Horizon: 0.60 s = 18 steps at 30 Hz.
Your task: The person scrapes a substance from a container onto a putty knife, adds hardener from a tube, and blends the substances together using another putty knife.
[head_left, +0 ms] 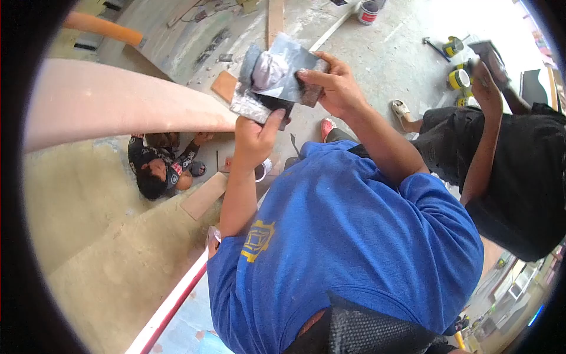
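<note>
My right hand (339, 85) is closed on a grey scraper blade (303, 58), thumb on top. A lump of pale grey putty (270, 72) sits on the flat blades where they overlap. My left hand (256, 138) grips a second putty-smeared scraper (247, 104) by its dark edge, just below the lump. The two tools touch or lie over each other; the exact contact is partly hidden by the putty. Left of my hands, a long pinkish curved panel (130, 103) reaches toward the left scraper.
A person (159, 168) crouches under the panel at the left. Another person in black (507, 183) stands close on my right, holding a flat tool (490, 59). Several buckets, including a white one (368, 12), and a hammer (435, 48) lie about the floor.
</note>
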### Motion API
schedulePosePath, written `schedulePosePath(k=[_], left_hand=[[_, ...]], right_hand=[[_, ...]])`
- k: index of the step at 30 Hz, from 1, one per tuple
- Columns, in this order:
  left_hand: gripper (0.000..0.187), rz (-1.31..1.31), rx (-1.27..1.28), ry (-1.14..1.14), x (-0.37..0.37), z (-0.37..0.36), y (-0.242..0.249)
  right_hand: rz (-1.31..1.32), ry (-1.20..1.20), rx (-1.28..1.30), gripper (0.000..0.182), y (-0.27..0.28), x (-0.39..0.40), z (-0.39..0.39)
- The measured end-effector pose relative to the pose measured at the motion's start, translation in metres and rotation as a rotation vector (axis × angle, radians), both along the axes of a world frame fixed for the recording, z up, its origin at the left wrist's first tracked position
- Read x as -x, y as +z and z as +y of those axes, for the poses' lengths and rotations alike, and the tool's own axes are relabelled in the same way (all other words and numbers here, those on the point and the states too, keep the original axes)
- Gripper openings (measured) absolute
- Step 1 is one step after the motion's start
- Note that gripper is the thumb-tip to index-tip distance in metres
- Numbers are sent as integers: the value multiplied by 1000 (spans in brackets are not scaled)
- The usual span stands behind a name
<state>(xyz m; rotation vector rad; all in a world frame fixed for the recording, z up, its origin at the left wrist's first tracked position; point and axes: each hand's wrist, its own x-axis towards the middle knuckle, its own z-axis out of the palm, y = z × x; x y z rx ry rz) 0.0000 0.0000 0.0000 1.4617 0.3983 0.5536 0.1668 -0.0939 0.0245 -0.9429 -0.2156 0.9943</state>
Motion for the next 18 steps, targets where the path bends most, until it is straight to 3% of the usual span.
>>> schedulePosePath(k=[3, 4, 5, 7, 9, 12, 14, 18], left_hand=[[15, 32, 50, -35, 10, 8, -7], [15, 136, -48, -50, 27, 23, 15], [22, 182, 40, -111, 28, -4, 0], [29, 11, 385, -14, 17, -43, -17], [42, -140, 713, 1, 6, -36, -20], [45, -391, 902, 10, 25, -8, -17], [47, -347, 763, 34, 57, 24, 7], [44, -434, 781, 78, 44, 0, 15]], right_hand=[[-16, -39, -10, 45, 2, 10, 16], [37, -48, -194, 43, 2, 22, 34], [4, -42, -179, 42, 6, 19, 16], [-61, -39, -115, 36, 19, 17, -7], [-239, -103, -287, 34, 21, -1, -5], [-344, -139, -414, 33, 12, 6, 2], [-258, -168, -544, 34, -2, 41, 27], [-504, -50, -429, 31, -13, 37, 2]])
